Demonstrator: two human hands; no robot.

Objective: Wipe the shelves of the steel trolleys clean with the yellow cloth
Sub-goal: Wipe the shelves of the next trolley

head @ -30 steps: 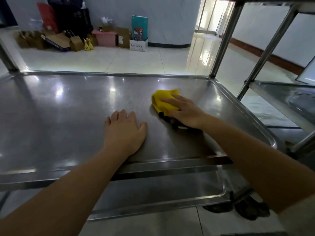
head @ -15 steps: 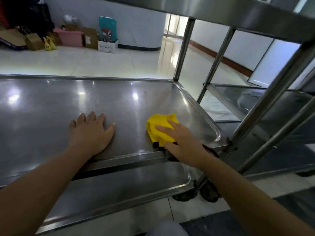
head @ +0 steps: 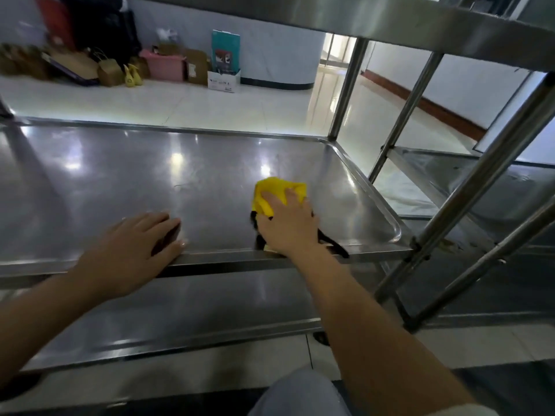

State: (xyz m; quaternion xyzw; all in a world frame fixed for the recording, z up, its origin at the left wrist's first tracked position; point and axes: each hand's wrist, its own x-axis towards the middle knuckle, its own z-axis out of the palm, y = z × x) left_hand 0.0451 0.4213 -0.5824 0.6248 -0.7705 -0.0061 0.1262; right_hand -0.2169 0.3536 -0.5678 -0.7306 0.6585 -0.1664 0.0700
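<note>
A crumpled yellow cloth (head: 280,193) lies near the right end of the steel trolley's middle shelf (head: 120,175), pressed down by the right hand (head: 289,226), fingers spread. Left hand (head: 135,253) rests flat at the front rim. Pink bin (head: 166,66) by the far wall, contents possibly boxes.

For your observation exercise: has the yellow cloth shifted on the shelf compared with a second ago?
Yes. The yellow cloth, under the right hand, has moved toward the shelf's near rim and its right edge.

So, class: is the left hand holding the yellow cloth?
No, the right hand presses the yellow cloth; the left hand rests flat on steel.
</note>
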